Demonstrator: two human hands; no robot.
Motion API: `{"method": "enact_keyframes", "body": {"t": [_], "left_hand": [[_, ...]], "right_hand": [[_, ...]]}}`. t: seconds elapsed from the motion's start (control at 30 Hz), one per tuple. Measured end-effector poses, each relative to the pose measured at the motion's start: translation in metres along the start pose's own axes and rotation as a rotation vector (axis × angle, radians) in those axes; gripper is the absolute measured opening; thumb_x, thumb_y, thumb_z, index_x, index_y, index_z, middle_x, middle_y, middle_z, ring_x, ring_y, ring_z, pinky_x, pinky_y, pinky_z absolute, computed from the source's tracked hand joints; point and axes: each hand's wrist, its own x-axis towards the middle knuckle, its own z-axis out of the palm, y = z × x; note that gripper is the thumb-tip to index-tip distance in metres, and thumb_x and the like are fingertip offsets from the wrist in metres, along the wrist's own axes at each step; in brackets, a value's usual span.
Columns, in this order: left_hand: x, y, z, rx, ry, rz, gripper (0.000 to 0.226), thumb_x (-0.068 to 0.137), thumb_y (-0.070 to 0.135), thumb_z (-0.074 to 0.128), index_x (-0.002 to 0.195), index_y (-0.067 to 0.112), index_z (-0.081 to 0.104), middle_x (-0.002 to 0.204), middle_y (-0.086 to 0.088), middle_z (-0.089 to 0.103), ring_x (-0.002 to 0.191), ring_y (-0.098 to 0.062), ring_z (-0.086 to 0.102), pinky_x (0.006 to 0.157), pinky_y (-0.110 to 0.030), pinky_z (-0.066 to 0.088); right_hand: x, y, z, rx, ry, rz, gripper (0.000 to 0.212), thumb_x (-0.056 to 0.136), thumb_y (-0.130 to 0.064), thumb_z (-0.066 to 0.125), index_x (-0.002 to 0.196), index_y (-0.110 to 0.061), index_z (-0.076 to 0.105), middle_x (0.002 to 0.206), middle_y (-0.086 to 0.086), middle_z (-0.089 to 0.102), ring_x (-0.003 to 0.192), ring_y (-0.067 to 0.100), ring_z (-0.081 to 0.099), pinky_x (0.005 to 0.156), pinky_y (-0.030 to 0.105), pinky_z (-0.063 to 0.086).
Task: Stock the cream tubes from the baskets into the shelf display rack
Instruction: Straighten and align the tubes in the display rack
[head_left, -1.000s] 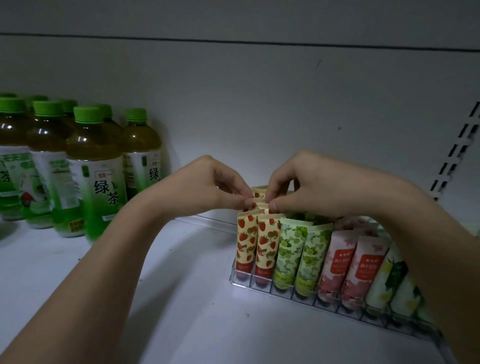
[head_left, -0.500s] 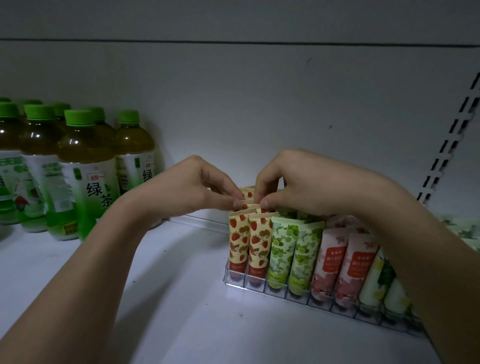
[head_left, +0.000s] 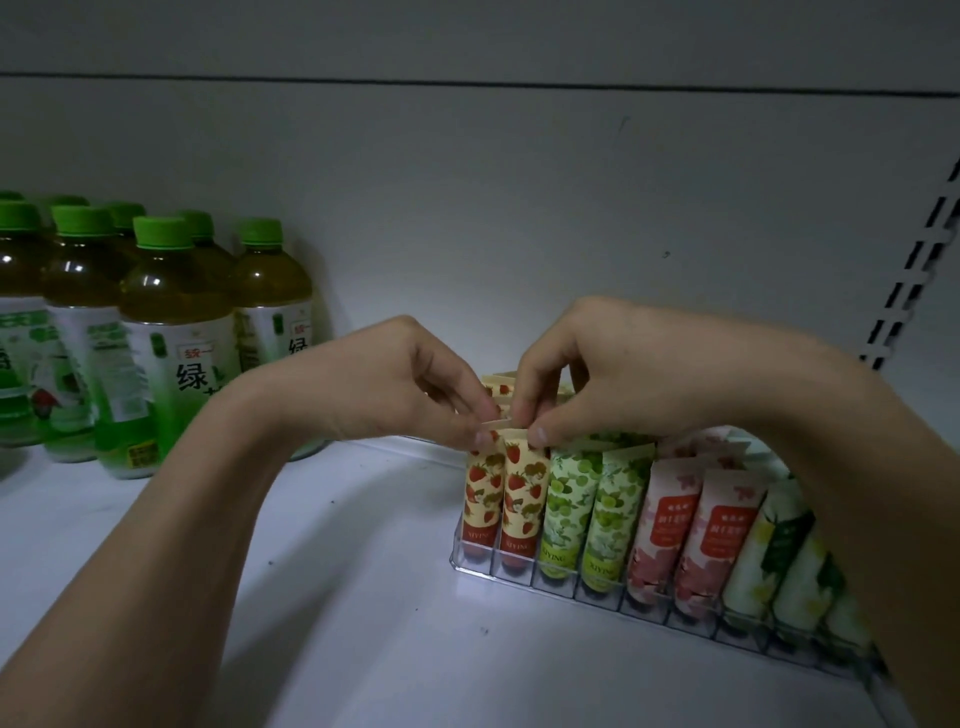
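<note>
Both hands at display rack (head_left: 597, 595) far-left slots: left hand (head_left: 395, 384) & right hand (head_left: 597, 374) fingers pinching top edges of strawberry cream tubes (head_left: 501, 499). Green tea bottles (head_left: 171, 338) well left of rack.

A single head-worn view is given, aimed forward and slightly down into a shelf bay from close range. The white shelf (head_left: 322, 597) is seen from just above its level, with the back panel (head_left: 467, 208) faced squarely. Both forearms are seen entering from the bottom edge. Wide-angle bending is noticed at the slotted upright (head_left: 919, 270) on the right.
</note>
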Motion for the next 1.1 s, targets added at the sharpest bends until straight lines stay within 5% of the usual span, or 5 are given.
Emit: {"method": "enact_keyframes", "body": {"t": [0.2, 0.4, 0.97, 1.1], "left_hand": [[-0.001, -0.002, -0.003, -0.029, 0.067, 0.025, 0.013, 0.080, 0.029, 0.072, 0.090, 0.023, 0.078, 0.078, 0.009, 0.074, 0.069, -0.002, 0.065, 0.063, -0.017, 0.051], [0.018, -0.019, 0.006, -0.022, 0.452, 0.017, 0.012, 0.087, 0.034, 0.065, 0.096, 0.031, 0.072, 0.086, 0.016, 0.071, 0.073, 0.002, 0.062, 0.060, -0.008, 0.046], [0.023, -0.023, 0.013, -0.103, 0.296, -0.007, 0.006, 0.080, 0.007, 0.074, 0.085, 0.011, 0.075, 0.076, 0.000, 0.075, 0.071, -0.013, 0.069, 0.069, -0.021, 0.058], [0.026, -0.024, 0.016, -0.102, 0.363, 0.000, 0.006, 0.087, 0.018, 0.069, 0.088, 0.015, 0.074, 0.077, 0.004, 0.074, 0.065, -0.002, 0.064, 0.064, -0.017, 0.054]], "right_hand": [[0.002, 0.004, -0.002, 0.012, 0.106, 0.051, 0.008, 0.086, -0.043, 0.065, 0.085, -0.038, 0.071, 0.084, -0.022, 0.067, 0.065, -0.014, 0.057, 0.050, 0.009, 0.038], [0.009, 0.017, 0.003, -0.057, 0.208, 0.126, 0.007, 0.089, -0.031, 0.066, 0.087, -0.034, 0.071, 0.086, -0.020, 0.066, 0.070, -0.007, 0.059, 0.057, 0.010, 0.038], [0.016, 0.023, 0.012, -0.085, 0.175, 0.125, 0.006, 0.088, -0.026, 0.068, 0.085, -0.031, 0.071, 0.087, -0.016, 0.066, 0.081, 0.001, 0.061, 0.074, 0.026, 0.054], [0.015, 0.026, 0.009, -0.041, 0.223, 0.128, 0.007, 0.090, -0.027, 0.065, 0.089, -0.031, 0.071, 0.087, -0.017, 0.066, 0.081, 0.000, 0.061, 0.073, 0.022, 0.052]]}}
